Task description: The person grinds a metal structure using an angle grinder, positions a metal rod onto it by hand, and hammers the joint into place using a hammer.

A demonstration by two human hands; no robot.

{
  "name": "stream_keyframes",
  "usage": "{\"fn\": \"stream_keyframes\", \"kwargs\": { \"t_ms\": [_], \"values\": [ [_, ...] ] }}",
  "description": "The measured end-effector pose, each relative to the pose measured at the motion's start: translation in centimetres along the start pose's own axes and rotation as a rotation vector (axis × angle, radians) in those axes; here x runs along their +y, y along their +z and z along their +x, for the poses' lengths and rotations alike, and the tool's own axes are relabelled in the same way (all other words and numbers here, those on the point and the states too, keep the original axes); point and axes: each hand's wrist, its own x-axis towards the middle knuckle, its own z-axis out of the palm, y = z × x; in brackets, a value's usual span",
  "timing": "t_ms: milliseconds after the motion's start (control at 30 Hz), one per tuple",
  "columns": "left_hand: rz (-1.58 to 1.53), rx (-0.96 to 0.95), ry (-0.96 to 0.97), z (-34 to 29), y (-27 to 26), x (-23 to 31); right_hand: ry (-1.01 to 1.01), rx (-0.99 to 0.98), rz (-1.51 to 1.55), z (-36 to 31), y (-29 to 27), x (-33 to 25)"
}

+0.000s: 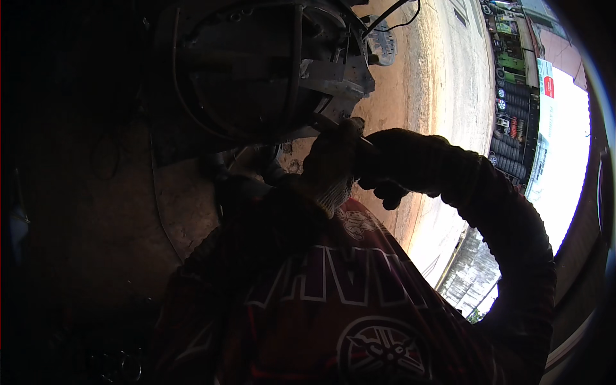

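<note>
Head view: a dark metal frame fills the upper centre, a rounded ring crossed by an upright bar, with flat plates along its right side. Its inner parts sink into shadow. Just below its lower right corner, at the centre of the frame, the two hands come close together. The left hand is bent upward and looks gloved, with pale ribbed knit showing beneath it; its fingers seem curled, but I cannot tell what, if anything, it holds. The right hand sits just beside it, fingers bent and mostly in shadow; its grip cannot be made out either. A thin light sliver shows between the hands, too small to identify. Whether either hand touches the metal is unclear.

A dark, wrinkled sleeve arches in from the lower right. A red shirt with large lettering and a round emblem spans the lower centre. At left, a thin cable crosses the brown floor. A grey sole-shaped thing lies right of the metal. Beyond runs a sunlit road, with stacked tyres at the right.
</note>
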Motion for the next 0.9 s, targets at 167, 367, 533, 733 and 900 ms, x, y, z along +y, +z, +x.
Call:
{"fn": "stream_keyframes", "kwargs": {
  "t_ms": [167, 367, 533, 733, 900],
  "values": [
    [-0.305, -0.207, -0.036, 0.4, -4.2, 5.3, -0.075, 0.069, -0.214, -0.4, -0.3, 1.3],
    [-1.034, -0.142, -0.126, -0.1, -5.5, 6.4, -0.193, 0.428, -0.552, -4.1, 2.0, -2.5],
    [-1.601, -0.381, -0.668, 0.3, -9.0, 9.5, -0.505, 0.61, -0.593, -4.8, 3.3, 0.7],
    [-1.315, -0.341, -0.598, 0.0, -7.0, 9.7, -0.505, 0.691, -0.623, -3.9, 3.6, 1.2],
    [-1.365, -0.325, -0.61, -0.7, -5.7, 11.0, -0.484, 0.748, -0.575, -6.4, 3.7, 0.5]
  ]
}}
